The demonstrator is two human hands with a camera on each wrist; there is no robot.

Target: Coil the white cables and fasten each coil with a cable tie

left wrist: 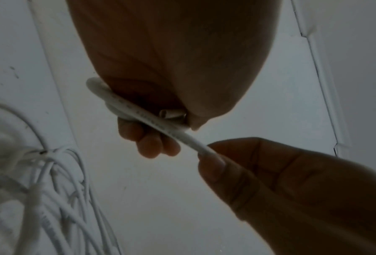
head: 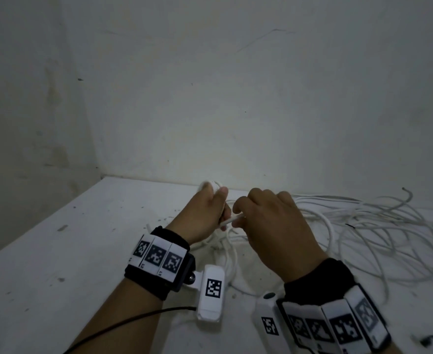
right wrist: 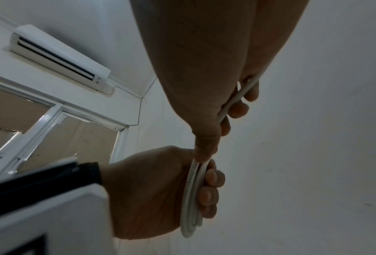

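The left hand (head: pixel 205 213) holds a small coil of white cable (right wrist: pixel 191 203); its fingers (right wrist: pixel 210 177) are curled around the loops, so this grip is closed on the coil. The right hand (head: pixel 271 226) pinches a straight piece of the same cable (left wrist: pixel 176 136) between thumb and fingers, just beside the left hand, and this piece runs from the coil into the right grip. Both hands are above the white desk (head: pixel 57 251). Under and to the right of the hands, a loose tangle of white cables (head: pixel 363 226) lies on the desk. Behind the hands stands a white wall (head: pixel 235 98).
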